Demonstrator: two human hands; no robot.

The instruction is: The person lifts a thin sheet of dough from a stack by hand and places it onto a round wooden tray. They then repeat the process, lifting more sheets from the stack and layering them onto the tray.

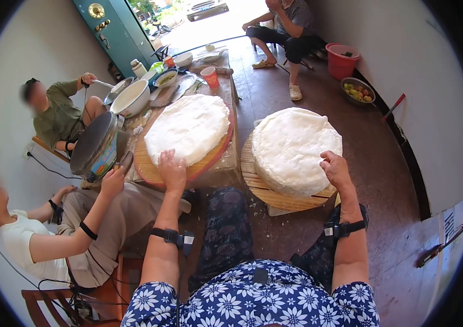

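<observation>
My left hand (172, 171) lies with fingers spread at the near edge of a white, thin sheet of dough or flatbread (188, 129). That sheet rests on a round slatted board (149, 168) with a reddish rim, on the table. On my right stands a thick round stack of white flatbread sheets (295, 148), set on another round slatted board (275, 200). At the right edge of this stack is my right hand (336, 170), its fingers curled together. Whatever they pinch, if anything, is too small to make out.
A co-worker at left holds a dark-bladed tool (126, 163) beside a round black griddle (94, 143). Another co-worker sits by a white basin (130, 100). A red paper cup (209, 77) and bowls stand on the table. A red bucket (342, 62) and fruit bowl (358, 91) are on the floor.
</observation>
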